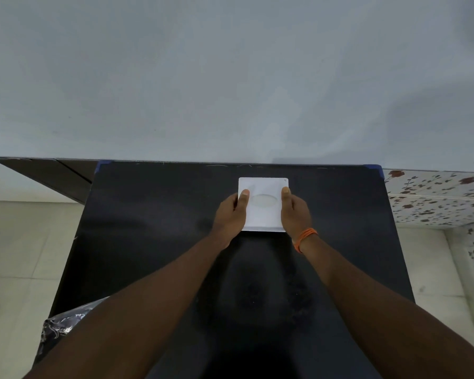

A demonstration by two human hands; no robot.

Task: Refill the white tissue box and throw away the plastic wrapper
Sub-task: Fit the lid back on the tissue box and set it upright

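A square white tissue box [263, 184] with an oval opening in its top stands on the black table [153, 214], near the far edge. My left hand [231, 214] grips its left side, thumb lying on the top. On the other side my right hand [294, 212] grips the box the same way; an orange thread is tied round that wrist. No tissue shows through the oval opening. I see no tissue pack in view.
A dark bin liner or plastic bag [63, 324] shows at the table's near left corner, partly behind my left forearm. A pale wall [230, 77] rises right behind the table. Floral-patterned fabric [438, 198] lies to the right, tiled floor [19, 255] to the left.
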